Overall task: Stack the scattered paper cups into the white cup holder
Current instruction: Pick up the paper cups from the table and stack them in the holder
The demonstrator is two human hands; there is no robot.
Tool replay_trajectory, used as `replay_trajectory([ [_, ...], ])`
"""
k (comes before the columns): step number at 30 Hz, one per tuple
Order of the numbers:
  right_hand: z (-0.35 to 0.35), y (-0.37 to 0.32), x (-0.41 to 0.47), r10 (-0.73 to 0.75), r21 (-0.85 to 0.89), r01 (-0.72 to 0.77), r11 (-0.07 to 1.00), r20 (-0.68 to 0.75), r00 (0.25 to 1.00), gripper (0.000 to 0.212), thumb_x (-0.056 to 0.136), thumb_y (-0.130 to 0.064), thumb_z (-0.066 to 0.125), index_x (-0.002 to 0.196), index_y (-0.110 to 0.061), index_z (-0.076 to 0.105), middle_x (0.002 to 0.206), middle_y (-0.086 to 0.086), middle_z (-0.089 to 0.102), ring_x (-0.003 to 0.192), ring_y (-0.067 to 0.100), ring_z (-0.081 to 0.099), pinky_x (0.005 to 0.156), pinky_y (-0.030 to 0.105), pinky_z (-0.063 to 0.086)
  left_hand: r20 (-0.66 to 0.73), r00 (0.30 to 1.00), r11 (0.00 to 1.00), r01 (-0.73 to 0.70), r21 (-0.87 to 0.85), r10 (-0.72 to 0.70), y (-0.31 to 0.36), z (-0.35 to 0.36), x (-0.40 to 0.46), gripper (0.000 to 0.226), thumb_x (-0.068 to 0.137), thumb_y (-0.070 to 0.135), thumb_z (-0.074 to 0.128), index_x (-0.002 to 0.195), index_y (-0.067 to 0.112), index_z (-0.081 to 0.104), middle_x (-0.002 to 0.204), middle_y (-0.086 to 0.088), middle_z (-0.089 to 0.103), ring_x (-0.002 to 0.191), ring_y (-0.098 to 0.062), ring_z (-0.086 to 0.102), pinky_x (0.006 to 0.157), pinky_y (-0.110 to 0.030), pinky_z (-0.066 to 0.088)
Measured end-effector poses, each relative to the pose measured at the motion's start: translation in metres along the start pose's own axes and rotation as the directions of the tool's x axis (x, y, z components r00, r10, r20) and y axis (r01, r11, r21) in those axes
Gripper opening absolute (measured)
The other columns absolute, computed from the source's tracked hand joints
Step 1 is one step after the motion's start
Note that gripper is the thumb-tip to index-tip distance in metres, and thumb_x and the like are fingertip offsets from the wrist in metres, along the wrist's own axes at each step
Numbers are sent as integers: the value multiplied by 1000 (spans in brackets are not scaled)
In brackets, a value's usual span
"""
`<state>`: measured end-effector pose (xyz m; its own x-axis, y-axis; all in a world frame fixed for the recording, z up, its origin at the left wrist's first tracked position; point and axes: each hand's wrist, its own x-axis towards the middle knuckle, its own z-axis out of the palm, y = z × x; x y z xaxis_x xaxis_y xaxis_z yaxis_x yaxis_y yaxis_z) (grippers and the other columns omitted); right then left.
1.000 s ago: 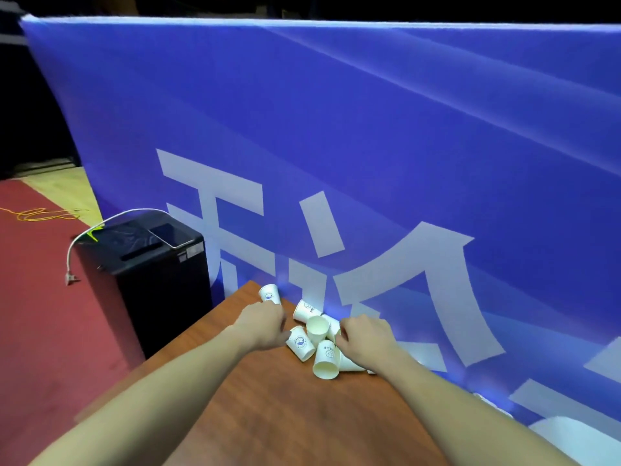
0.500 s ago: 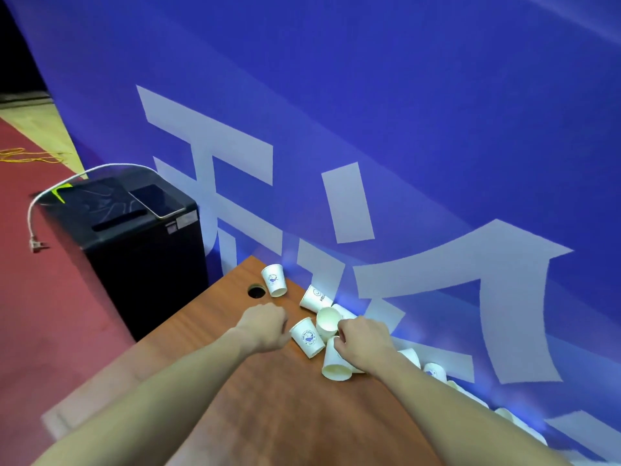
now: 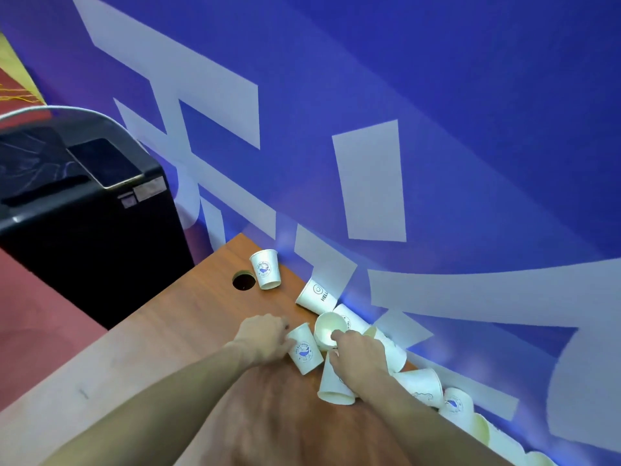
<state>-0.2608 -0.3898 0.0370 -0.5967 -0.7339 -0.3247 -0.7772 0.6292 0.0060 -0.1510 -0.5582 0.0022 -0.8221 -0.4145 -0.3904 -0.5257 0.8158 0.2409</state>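
Observation:
Several white paper cups lie scattered along the back edge of the brown table (image 3: 188,331). One printed cup (image 3: 266,269) stands upright near the corner. My left hand (image 3: 263,338) curls against the left side of a printed cup (image 3: 305,352) and grips it. My right hand (image 3: 359,356) lies over a tipped cup (image 3: 334,386), with its forefinger and thumb pinching the rim of an open-mouthed cup (image 3: 326,329). More cups (image 3: 420,386) trail off to the right against the wall. No white cup holder is in view.
A round cable hole (image 3: 243,280) is cut in the table beside the upright cup. A black bin (image 3: 87,223) with a phone (image 3: 104,161) on top stands left of the table. A blue banner wall (image 3: 453,146) runs right behind the cups.
The view has tilted down, bringing more cups into sight on the right. Both hands stay at the same cluster, with my left hand now closer against the printed cup.

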Motion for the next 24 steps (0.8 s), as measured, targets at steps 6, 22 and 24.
replay_trajectory([
  [6,17,10,17,27,-22,-25,999,91,996,13,90,-14,49,88,-25,55,92,2,57,78,25,51,63,32,32,54,998,1000,-17,-5,17,5,15,22,39,93,53,46,104,19,61,108,-6,66,101,-29,62,76,-33,43],
  [22,-31,13,-35,97,-66,-104,992,-92,991,17,90,-14,52,94,-20,67,85,2,61,77,27,57,63,30,35,-141,976,985,-162,55,168,15,-41,-31,21,96,39,49,103,25,62,102,-1,68,94,-28,62,67,-32,40],
  [24,-46,12,-52,96,-50,-103,993,-116,989,17,90,-14,51,94,-19,66,92,2,65,83,28,62,63,31,35,-184,964,980,-179,83,192,19,-56,-45,21,96,39,48,103,24,61,101,-2,67,93,-28,62,64,-32,39],
])
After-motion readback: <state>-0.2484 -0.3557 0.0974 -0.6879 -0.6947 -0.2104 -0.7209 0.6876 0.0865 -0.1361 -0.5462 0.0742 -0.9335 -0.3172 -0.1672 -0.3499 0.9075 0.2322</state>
